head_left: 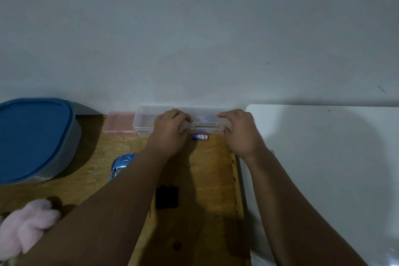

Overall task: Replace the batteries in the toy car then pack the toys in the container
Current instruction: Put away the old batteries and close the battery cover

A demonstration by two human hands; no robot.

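A long clear plastic box (144,122) lies against the wall at the back of the wooden table (207,179). My left hand (170,130) and my right hand (239,131) both grip its front edge, fingers curled over the top and thumbs at the front. One battery (200,137) lies on the wood just in front of the box, between my hands. The blue toy car (121,165) sits partly hidden under my left forearm. A black battery cover (167,197) lies near the middle of the table.
A large grey container with a blue lid (32,136) stands at the left. A pink box (118,123) sits beside the clear one. A pink plush toy (26,227) lies at the lower left. A white surface (323,157) adjoins the table on the right.
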